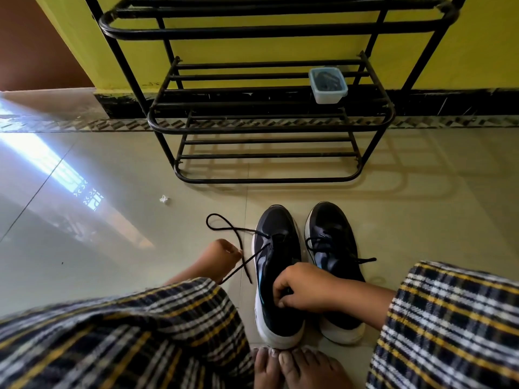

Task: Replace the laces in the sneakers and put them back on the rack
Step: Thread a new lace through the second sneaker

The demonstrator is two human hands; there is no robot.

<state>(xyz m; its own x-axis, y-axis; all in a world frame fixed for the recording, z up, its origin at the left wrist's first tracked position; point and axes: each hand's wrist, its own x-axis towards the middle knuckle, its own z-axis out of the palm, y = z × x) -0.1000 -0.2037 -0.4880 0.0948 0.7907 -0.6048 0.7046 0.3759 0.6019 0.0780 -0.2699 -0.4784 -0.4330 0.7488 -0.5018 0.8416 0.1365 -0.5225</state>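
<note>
Glossy beige tiled floor [112,169] against a yellow wall [491,51]; black metal shoe rack [269,127] stands at the wall, a small clear plastic container [328,86] with dark contents on the right end of its middle shelf. Two dark navy sneakers with white soles sit side by side on the floor in front of the rack, toes toward it. Left sneaker [276,273]: black lace [224,228] partly pulled out, looping onto the floor to its left. Left hand [222,258] pinches that lace. Right hand [303,286] rests over the left sneaker's opening, fingers curled on the upper near the tongue. Right sneaker [335,265] is laced. Bare toes [283,360] touch the left sneaker's heel. Plaid sleeves [449,327] at both sides.
</note>
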